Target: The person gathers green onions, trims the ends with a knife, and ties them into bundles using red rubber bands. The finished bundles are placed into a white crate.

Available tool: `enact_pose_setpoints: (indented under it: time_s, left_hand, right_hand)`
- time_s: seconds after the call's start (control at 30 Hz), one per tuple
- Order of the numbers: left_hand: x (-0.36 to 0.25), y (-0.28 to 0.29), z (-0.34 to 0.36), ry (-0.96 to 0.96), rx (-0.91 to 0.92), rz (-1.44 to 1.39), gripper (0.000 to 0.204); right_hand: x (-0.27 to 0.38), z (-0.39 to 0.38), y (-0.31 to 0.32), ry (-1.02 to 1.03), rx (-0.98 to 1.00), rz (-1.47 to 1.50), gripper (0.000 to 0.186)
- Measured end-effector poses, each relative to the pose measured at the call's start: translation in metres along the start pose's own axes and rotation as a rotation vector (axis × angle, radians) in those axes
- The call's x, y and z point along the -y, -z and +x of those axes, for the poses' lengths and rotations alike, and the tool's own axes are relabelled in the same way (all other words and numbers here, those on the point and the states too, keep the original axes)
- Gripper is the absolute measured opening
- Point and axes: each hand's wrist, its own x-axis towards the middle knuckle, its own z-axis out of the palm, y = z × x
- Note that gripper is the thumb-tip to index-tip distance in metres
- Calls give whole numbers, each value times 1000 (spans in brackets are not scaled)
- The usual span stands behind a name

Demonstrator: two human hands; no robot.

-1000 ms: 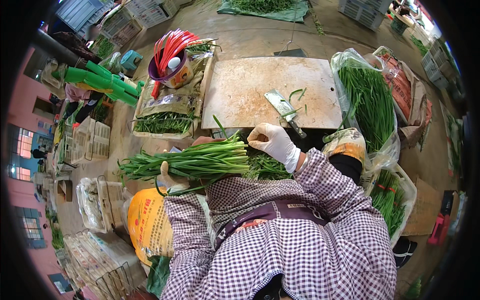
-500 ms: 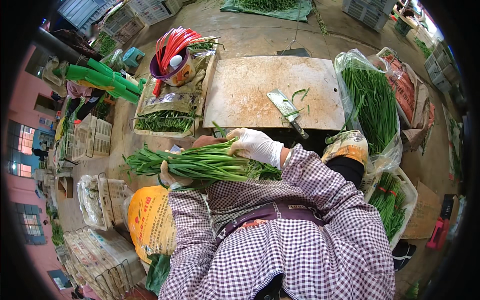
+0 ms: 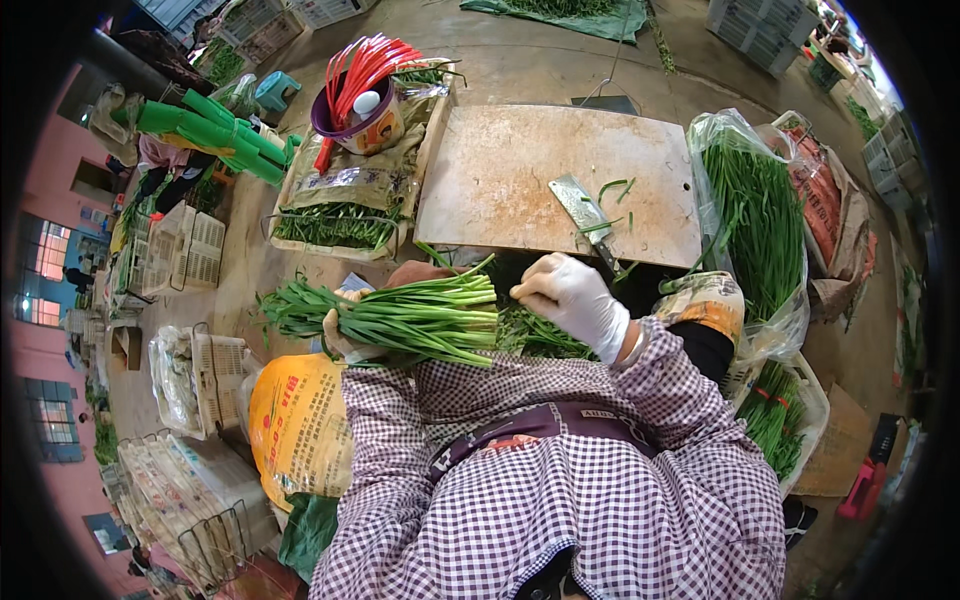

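A bunch of garlic chives (image 3: pixel 420 320) lies level above my lap, leaves to the left and pale stem ends to the right. My left hand (image 3: pixel 343 338), gloved, is wrapped round its leafy part; the fingers are partly hidden by leaves. Just right of the stem ends is my right hand (image 3: pixel 580 303) in a white glove, apart from the bunch. Its fingers are curled into a pinch, and whether they hold anything small is hidden. Beyond it, a cleaver (image 3: pixel 585 218) rests on the pale board (image 3: pixel 500 170) beside several cut green pieces.
Long chives (image 3: pixel 755 215) fill a clear bag right of the board. Tied bunches (image 3: pixel 772 415) sit in a crate below it. A purple bucket (image 3: pixel 370 132) with red strips stands on a covered crate at left. An orange sack (image 3: pixel 300 425) covers my left knee.
My right hand has let go of the stem ends and moved right, its fingers now pinched. The bunch stays in my left hand, its stem ends now uncovered. The view has shifted slightly.
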Motion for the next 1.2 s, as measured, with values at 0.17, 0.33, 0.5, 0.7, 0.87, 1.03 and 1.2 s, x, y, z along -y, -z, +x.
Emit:
enact_pose_setpoints:
  time_s: [0.17,0.33,0.5,0.7,0.87,1.03,1.2]
  left_hand:
    - [1,-1,3,10,38,-5,22]
    - [2,-3,2,2,11,-33,19]
    - [6,1,8,-35,135,-92,17]
    - [5,7,9,-94,134,-70,14]
    - [8,-8,7,-75,111,-82,16]
    - [7,20,16,-51,64,-189,18]
    - [3,33,32,-98,124,-98,21]
  right_hand:
    - [-5,7,-29,12,134,68,30]
    - [-12,14,-43,186,158,129,37]
    - [-5,17,-45,229,124,-41,17]
    - [-39,-9,-6,-91,206,10,8]
    - [-38,-25,18,-419,529,-489,19]
    - [-2,-18,-29,-483,312,365,49]
    - [25,-13,-55,-252,532,297,25]
